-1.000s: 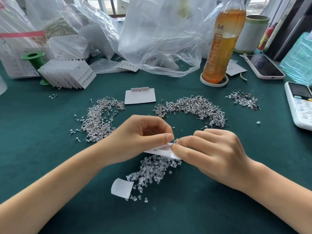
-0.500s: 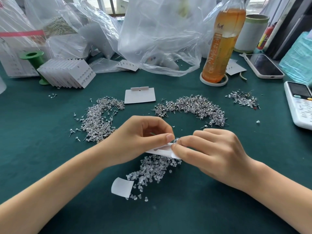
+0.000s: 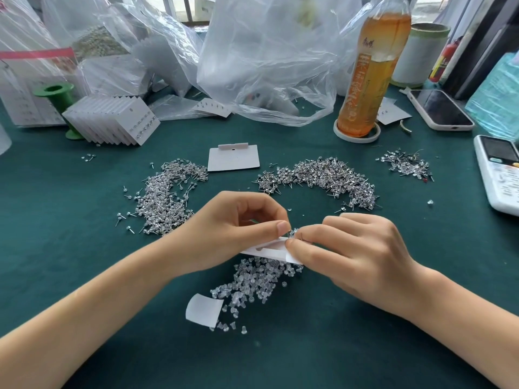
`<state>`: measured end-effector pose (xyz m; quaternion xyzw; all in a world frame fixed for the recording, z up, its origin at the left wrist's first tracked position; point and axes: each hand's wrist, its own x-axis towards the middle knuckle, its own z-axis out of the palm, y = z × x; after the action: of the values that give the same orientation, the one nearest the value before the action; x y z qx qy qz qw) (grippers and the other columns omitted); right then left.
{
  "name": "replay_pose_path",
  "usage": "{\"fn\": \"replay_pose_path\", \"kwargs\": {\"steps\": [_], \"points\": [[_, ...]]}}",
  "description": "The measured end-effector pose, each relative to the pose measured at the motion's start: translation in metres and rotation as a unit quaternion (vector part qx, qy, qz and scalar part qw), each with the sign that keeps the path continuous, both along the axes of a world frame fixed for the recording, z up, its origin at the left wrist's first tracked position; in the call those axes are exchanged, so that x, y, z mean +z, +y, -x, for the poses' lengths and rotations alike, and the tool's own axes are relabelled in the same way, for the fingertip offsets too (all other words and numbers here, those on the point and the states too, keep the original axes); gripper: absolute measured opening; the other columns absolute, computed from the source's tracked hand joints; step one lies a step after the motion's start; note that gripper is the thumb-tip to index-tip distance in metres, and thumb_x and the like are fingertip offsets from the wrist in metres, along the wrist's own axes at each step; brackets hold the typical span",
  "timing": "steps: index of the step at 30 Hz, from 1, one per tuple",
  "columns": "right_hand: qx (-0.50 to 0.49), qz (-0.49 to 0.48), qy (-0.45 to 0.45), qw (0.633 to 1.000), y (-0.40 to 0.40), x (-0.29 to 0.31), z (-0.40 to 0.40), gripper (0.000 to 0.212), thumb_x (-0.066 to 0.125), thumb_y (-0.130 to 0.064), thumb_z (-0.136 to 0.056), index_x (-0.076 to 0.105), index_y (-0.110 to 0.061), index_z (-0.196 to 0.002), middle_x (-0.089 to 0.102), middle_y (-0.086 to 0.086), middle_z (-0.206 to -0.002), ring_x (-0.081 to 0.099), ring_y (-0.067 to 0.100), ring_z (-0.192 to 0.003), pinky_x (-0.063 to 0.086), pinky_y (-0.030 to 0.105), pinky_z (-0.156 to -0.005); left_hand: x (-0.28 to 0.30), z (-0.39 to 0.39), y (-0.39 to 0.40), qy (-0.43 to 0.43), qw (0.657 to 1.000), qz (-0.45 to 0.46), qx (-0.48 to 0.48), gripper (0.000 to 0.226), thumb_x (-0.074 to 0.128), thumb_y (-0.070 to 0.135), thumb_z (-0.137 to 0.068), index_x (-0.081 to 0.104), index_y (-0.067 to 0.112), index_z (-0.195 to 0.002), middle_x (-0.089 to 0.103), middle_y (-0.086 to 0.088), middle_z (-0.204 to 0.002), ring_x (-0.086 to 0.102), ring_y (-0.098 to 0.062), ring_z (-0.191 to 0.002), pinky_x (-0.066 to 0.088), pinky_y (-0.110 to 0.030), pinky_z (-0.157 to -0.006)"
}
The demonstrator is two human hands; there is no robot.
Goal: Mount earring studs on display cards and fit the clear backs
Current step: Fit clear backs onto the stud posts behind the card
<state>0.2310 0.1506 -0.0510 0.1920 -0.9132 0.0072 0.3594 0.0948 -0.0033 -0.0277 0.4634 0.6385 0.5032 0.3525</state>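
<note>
A white card [image 3: 269, 249] is held above the table [image 3: 70, 248], over the pile of clear backs [image 3: 255, 279]. Its long axis runs left to right, nearly flat, with its right end slightly nearer the camera. The left end is gripped by the left hand [image 3: 233, 228]; the right end is pinched by the right hand [image 3: 356, 254]. A thin stud post [image 3: 288, 235] is seen at the card's upper edge, between both thumb tips; which hand holds it cannot be told. Stud heaps [image 3: 168, 197] lie beyond.

White display card [image 3: 269, 249] tilted above clear backs [image 3: 257, 282], stud heaps [image 3: 165, 199] beyond.
</note>
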Motion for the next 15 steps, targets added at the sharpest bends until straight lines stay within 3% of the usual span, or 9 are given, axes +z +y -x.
{"fn": "replay_pose_path", "kwargs": {"steps": [15], "points": [[-0.003, -0.002, -0.008, 1.000, 0.0010, -0.0004, -0.0011, 0.017, 0.063, 0.007, -0.079, 0.073, -0.007, -0.078, 0.065, 0.005, -0.068, 0.041, 0.023, -0.048, 0.040, 0.027, -0.041, -0.0009, 0.0028, -0.0005, 0.016, 1.000, 0.016, -0.002, 0.007, 0.063, 0.021, -0.084, 0.067, 0.016, -0.081, 0.057, 0.003, -0.067, 0.047, -0.005, -0.058, 0.038, -0.012, -0.058]]}}
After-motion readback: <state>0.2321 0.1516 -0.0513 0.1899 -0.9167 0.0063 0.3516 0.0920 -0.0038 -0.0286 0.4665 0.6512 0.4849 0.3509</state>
